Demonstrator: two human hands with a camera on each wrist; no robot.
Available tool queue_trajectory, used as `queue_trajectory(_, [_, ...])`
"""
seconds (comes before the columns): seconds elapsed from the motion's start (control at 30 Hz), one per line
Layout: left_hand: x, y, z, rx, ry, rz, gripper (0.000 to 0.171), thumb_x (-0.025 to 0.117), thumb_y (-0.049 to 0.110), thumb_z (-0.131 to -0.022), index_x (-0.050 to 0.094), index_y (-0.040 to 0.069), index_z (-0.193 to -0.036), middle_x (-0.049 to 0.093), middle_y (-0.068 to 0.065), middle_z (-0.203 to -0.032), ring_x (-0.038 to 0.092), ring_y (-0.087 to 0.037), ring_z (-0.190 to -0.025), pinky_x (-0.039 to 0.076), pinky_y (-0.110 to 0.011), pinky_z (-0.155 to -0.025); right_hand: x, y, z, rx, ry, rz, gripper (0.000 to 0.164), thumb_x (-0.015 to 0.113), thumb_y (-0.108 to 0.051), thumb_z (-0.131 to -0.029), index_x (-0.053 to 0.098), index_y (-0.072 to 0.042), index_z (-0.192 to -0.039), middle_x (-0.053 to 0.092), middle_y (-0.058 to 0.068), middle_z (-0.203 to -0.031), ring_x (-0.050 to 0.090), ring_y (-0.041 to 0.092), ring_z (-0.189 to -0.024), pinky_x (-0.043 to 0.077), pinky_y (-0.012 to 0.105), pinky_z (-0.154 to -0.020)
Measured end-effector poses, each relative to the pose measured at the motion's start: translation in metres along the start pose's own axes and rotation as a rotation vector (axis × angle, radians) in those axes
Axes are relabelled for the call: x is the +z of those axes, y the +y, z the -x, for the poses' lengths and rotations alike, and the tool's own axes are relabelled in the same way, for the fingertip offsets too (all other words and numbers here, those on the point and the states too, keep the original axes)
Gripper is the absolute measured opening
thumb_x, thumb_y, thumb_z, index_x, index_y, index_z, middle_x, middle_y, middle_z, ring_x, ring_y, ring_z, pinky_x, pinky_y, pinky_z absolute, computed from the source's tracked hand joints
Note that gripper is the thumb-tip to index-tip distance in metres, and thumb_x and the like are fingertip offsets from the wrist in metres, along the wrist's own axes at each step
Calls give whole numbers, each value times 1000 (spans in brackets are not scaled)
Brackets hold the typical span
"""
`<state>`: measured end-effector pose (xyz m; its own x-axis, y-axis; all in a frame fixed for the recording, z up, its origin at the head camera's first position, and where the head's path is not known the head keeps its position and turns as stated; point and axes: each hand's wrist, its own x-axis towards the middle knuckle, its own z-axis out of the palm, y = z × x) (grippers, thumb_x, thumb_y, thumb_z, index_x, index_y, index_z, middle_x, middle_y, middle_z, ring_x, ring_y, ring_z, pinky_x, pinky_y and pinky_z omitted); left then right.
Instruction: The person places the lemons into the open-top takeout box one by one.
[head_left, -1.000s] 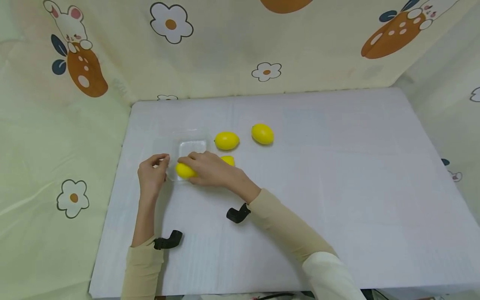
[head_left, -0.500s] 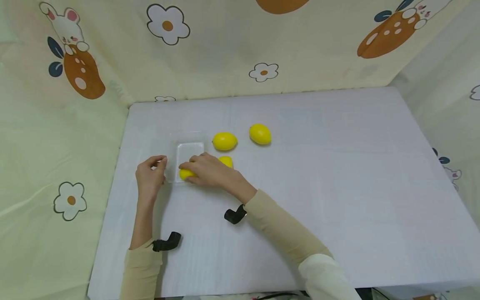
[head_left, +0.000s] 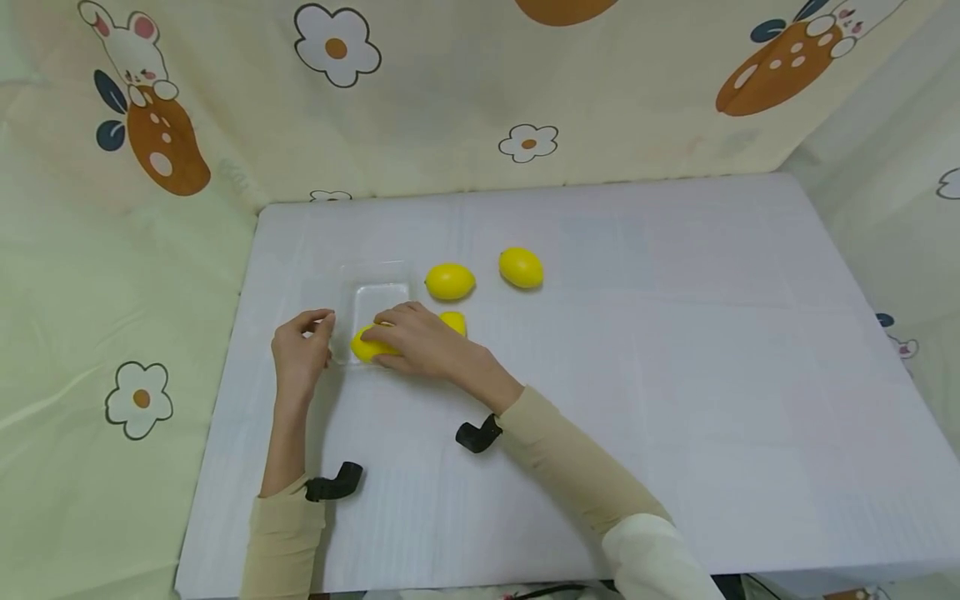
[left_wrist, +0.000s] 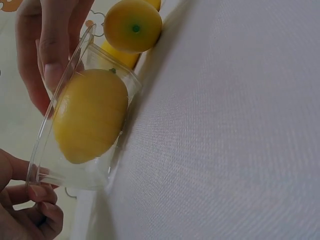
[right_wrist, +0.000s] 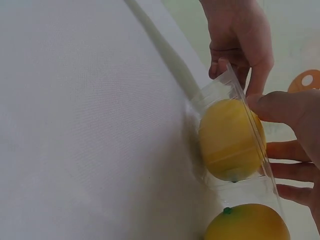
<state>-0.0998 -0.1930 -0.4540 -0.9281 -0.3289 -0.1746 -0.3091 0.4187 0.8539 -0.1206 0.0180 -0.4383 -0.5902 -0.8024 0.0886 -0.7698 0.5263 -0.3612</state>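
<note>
A clear plastic container (head_left: 381, 293) stands on the left part of the table, with a yellow lemon (left_wrist: 92, 117) lying inside it. My left hand (head_left: 300, 354) pinches the container's left rim between thumb and fingers. Over the near right side of the container is my right hand (head_left: 422, 340), its fingers loosely spread and its thumb tip right at the lemon's edge in the right wrist view. Another lemon (head_left: 455, 322) sits just right of the container, partly hidden behind the right hand.
Two more lemons, one nearer (head_left: 450, 282) and one farther right (head_left: 521, 267), lie beyond the right hand on the white-covered table (head_left: 675, 375). A patterned curtain (head_left: 435, 92) hangs along the back and left edges. Black wrist-worn camera mounts (head_left: 478, 434) stick out from both forearms.
My right hand has drawn slightly right and its fingers have loosened, so more of the lemon in the container shows. The left hand keeps its grip on the rim.
</note>
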Motion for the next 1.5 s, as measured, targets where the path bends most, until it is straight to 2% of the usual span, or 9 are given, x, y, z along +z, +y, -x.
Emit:
queue_trajectory(0.2, [-1,0,0,-17,1,3,31,62,21,-103,71,1,-125,57,-8,-94,46,-8,-45,44,-16,-47,-3,0,12,-34,104,-4,29,70,-25,-100,71,-13,-125,68,10,-131,61,28,-126,42,40,-115])
queue_trajectory(0.37, [-2,-1,0,-6,2,21,30,63,20,-103,72,1,-124,58,-7,-91,46,-6,-44,45,-16,-47,-6,0,27,-55,190,24,27,74,-24,-96,73,-12,-121,70,9,-127,63,28,-121,43,40,-115])
queue_trajectory(0.6, [-2,-4,0,8,-4,31,30,63,21,-102,72,1,-123,58,-7,-90,46,-7,-43,44,-17,-46,-15,7,56,-21,282,13,30,77,-21,-94,73,-11,-122,70,11,-126,62,28,-121,46,42,-112])
queue_trajectory(0.87, [-2,-3,-2,12,-3,6,30,62,22,-102,72,2,-123,59,-9,-91,46,-8,-42,44,-17,-46,-28,36,91,95,432,-32,39,80,-16,-90,70,-6,-126,69,13,-128,63,31,-120,50,45,-108])
queue_trajectory(1.07, [-3,-3,-3,-3,-13,4,31,63,22,-102,72,3,-124,60,-9,-92,47,-7,-42,44,-18,-45,-36,63,109,200,481,-19,42,81,-13,-89,68,-3,-128,68,15,-128,63,33,-119,51,46,-106])
queue_trajectory(1.27, [-4,-4,-2,3,-13,14,30,63,22,-102,73,3,-124,60,-8,-92,47,-7,-41,44,-18,-45,-34,89,115,243,547,-26,48,82,-11,-88,65,-1,-132,66,18,-132,61,35,-123,49,48,-106])
queue_trajectory(1.5, [-3,-5,-2,-9,-19,-5,30,62,21,-103,72,4,-125,59,-9,-94,46,-8,-43,43,-18,-45,-22,113,113,303,620,-46,58,83,-9,-86,58,0,-138,56,25,-142,53,41,-131,46,52,-111])
